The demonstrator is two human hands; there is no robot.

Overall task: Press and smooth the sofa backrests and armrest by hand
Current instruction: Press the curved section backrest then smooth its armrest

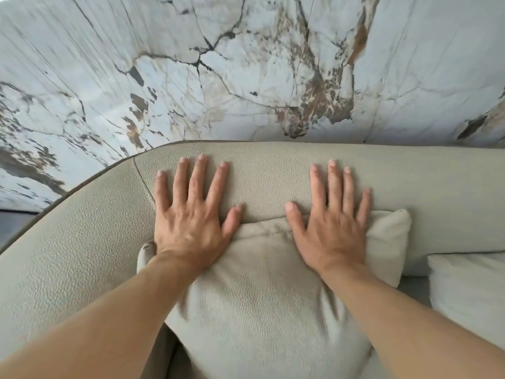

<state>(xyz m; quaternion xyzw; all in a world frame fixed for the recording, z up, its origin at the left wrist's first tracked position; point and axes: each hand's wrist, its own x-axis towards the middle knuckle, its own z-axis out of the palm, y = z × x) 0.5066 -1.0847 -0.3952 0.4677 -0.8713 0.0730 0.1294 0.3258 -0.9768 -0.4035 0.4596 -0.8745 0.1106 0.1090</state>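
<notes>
The beige textured sofa backrest (273, 173) runs across the middle of the view, against the wall. It curves down at the left into the armrest (68, 255), with a seam between them. My left hand (191, 212) lies flat on the backrest just right of that seam, fingers spread. My right hand (333, 220) lies flat further right, fingers on the backrest, palm over the top edge of a beige cushion (259, 296) that leans against the backrest. Both hands hold nothing.
A white marble wall (246, 64) with dark veins rises directly behind the sofa. A second, paler cushion (470, 291) sits at the right edge. A strip of dark floor (13, 220) shows at the far left.
</notes>
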